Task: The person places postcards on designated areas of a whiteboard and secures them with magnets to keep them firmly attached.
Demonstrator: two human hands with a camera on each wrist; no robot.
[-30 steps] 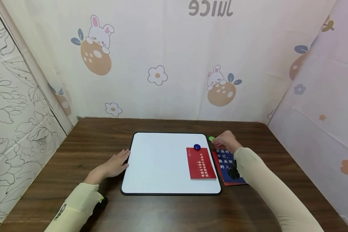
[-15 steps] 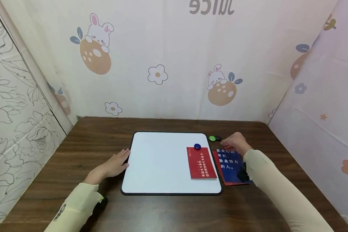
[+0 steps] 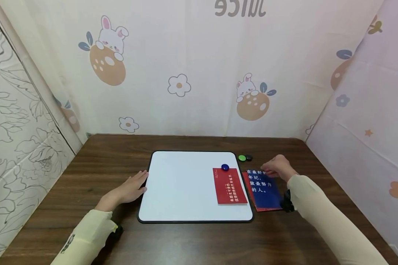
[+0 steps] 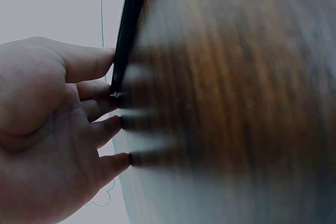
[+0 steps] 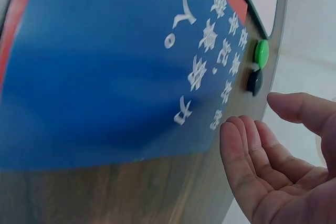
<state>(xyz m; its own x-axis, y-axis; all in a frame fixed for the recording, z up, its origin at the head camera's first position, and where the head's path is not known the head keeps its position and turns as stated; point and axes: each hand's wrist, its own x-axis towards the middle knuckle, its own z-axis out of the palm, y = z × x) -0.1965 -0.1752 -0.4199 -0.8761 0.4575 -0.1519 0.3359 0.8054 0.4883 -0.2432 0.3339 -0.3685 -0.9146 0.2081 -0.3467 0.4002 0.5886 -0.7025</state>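
Observation:
A whiteboard with a black frame lies flat on the table. My left hand touches its left edge with outstretched fingers, and the left wrist view shows the fingertips at the black frame. On the board's right side lies a red card with white writing, a dark blue round magnet at its top edge. Right of the board, a blue card partly covers another red card. Over the blue card's upper right corner is my right hand, thumb and fingers apart, holding nothing in the right wrist view.
A green magnet and a black magnet sit side by side beyond the cards, near the board's top right corner. The wooden table meets a patterned curtain at the back, with more fabric on both sides.
My right hand has moved right from beside the green magnet to the blue card's corner. The black magnet and more of the blue card have come into sight. My left hand stays put.

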